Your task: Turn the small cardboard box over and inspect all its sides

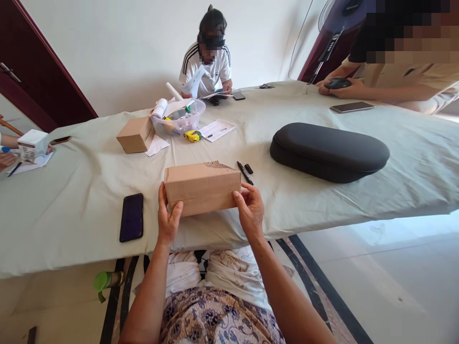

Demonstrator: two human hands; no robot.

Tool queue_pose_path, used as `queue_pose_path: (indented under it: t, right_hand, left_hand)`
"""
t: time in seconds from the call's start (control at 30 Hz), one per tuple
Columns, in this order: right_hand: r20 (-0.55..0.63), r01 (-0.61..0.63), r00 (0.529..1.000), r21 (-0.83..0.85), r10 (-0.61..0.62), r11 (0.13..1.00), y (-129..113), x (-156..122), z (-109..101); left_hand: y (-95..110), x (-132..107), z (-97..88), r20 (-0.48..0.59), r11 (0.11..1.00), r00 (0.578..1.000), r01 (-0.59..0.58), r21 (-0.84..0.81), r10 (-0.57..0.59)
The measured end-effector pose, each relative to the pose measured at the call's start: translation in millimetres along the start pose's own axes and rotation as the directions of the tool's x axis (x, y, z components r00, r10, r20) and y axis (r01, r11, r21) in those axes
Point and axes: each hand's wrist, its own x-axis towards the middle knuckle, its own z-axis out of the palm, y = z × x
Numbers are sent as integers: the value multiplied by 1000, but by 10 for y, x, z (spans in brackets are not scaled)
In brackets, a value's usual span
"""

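Note:
Between my two hands is a brown cardboard box (204,188), held by its left and right ends near the table's front edge. My left hand (168,217) grips the left end, thumb on the near face. At the other end my right hand (249,205) has its thumb on the near corner and its fingers behind. Dark scribbled lines mark the top of the box. Just beyond its right end lie a black marker (245,173) and its separate cap (248,168). A dark phone (131,218) rests on the cloth left of my left hand.
A large black case (330,150) lies to the right. Farther back are another carton (135,135), a basin (184,125) of items, a yellow tape measure (192,136) and papers (218,130). People sit opposite, at right and at left. A green-lidded bottle (107,280) is below the table.

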Motion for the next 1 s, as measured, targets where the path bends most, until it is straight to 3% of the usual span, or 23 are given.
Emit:
queue_pose_path:
  t: [0.1, 0.27, 0.43, 0.6, 0.73, 0.87, 1.0]
  right_hand:
    - [4, 28, 1000, -118, -28, 993, -118, 154, 71]
    - [53, 137, 990, -271, -127, 953, -89, 370, 264]
    - [72, 294, 955, -359, -289, 886, 21, 266, 562]
    - [-1, 264, 955, -443, -295, 857, 37, 177, 781]
    - [0, 271, 955, -411, -297, 870, 52, 197, 720]
    - [6, 190, 980, -290, -197, 938, 93, 237, 552]
    - [63, 131, 991, -216, -120, 968, 185, 274, 460]
  left_hand:
    - [21, 129, 26, 39, 999, 999, 32, 0, -32]
    - [-15, 425, 138, -8, 993, 993, 115, 12, -115]
    - [-1, 525, 366, -202, 973, 955, 228, 36, -217]
    - [4, 467, 638, -377, 975, 903, 222, 5, -204]
    - [-42, 418, 703, -386, 981, 904, 191, -24, -186]
    - [-141, 358, 658, -342, 992, 932, 122, -16, -120]
    - [-246, 327, 573, -356, 987, 930, -33, 158, 88]
